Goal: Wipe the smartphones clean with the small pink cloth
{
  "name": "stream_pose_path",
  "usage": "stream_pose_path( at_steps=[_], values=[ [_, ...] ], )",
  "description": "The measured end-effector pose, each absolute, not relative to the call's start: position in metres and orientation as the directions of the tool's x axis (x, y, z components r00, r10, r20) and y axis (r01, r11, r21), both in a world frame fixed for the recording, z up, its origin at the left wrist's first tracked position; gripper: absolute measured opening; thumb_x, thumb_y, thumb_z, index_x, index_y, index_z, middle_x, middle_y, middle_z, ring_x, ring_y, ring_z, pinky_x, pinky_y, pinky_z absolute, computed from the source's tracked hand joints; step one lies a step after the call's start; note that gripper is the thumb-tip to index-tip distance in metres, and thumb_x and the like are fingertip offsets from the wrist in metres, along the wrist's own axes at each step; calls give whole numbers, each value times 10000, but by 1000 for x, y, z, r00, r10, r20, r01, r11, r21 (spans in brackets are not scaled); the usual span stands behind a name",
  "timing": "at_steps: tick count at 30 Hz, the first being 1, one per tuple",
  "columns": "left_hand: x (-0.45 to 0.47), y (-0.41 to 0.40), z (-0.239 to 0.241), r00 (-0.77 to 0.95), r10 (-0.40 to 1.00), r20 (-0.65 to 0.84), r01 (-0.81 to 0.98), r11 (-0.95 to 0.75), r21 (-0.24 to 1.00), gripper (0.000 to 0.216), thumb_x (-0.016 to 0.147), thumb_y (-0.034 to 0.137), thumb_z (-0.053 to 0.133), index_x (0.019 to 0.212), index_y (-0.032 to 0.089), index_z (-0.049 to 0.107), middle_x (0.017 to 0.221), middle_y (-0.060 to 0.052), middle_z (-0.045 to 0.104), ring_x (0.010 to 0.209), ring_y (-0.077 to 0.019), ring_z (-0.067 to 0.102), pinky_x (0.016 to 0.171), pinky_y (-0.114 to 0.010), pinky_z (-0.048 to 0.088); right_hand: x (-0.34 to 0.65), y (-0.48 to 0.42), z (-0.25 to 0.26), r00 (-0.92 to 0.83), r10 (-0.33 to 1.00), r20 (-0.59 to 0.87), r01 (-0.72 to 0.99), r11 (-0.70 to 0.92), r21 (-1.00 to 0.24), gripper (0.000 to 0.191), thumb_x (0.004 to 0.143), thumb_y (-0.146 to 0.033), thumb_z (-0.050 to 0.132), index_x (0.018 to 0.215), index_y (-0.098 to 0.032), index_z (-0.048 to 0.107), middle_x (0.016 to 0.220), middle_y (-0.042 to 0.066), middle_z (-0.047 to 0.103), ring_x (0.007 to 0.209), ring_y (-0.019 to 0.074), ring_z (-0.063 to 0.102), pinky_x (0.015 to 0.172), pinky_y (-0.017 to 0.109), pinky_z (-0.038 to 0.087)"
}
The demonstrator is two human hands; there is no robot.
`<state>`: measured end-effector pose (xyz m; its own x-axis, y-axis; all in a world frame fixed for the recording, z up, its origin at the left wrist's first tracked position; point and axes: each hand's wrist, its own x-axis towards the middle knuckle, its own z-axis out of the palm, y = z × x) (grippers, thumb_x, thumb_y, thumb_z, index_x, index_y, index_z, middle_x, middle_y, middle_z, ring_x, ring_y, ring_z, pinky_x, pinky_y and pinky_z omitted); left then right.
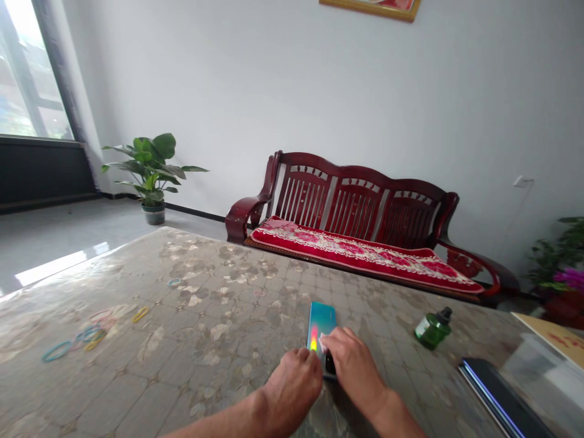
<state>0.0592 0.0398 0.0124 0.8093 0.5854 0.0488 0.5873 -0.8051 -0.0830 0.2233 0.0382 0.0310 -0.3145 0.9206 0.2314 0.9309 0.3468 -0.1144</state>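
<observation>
A teal-blue smartphone (322, 316) lies back up on the patterned tablecloth, with a rainbow glare on it and a dark camera area at its near end. My left hand (296, 383) is closed at the phone's near left edge, its fingertips curled out of sight against the phone. Over the right side of the phone, my right hand (353, 362) pinches a small white wipe (323, 344) and presses it to the back cover. Most of the wipe is hidden under the fingers.
A green spray bottle (432, 328) stands right of my hands, near a dark flat device (502, 395) and a clear plastic box (542, 365). Colourful hair ties (86, 334) lie at left on the table (205, 340). Beyond are a wooden bench (351, 201) and a potted plant (152, 176).
</observation>
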Motion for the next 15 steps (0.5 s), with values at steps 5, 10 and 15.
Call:
stream_pose_path(
  at_steps=[5, 10, 15],
  values=[
    [61, 38, 8, 801, 593, 82, 598, -795, -103, 173, 866, 102, 572, 1017, 106, 658, 966, -124, 654, 849, -236, 616, 673, -322, 502, 218, 37, 33, -341, 911, 232, 921, 373, -110, 254, 926, -65, 490, 836, -232, 659, 894, 5, 650, 865, 179, 551, 739, 271, 374],
    [58, 41, 8, 810, 582, 70, 586, -806, -78, 165, 861, 78, 532, 956, 112, 663, 941, -118, 652, 847, -237, 622, 668, -324, 488, 211, 77, 31, -299, 913, 278, 936, 337, -99, 263, 927, -71, 480, 868, -232, 680, 895, 13, 663, 889, 177, 558, 772, 268, 390],
    [57, 42, 8, 819, 569, 79, 574, -816, -71, 155, 849, 79, 550, 954, 103, 661, 926, -120, 657, 836, -244, 628, 650, -327, 493, 204, 80, 31, -289, 922, 257, 943, 321, -93, 253, 926, -74, 483, 891, -221, 686, 912, 28, 668, 876, 176, 565, 770, 266, 404]
  ],
)
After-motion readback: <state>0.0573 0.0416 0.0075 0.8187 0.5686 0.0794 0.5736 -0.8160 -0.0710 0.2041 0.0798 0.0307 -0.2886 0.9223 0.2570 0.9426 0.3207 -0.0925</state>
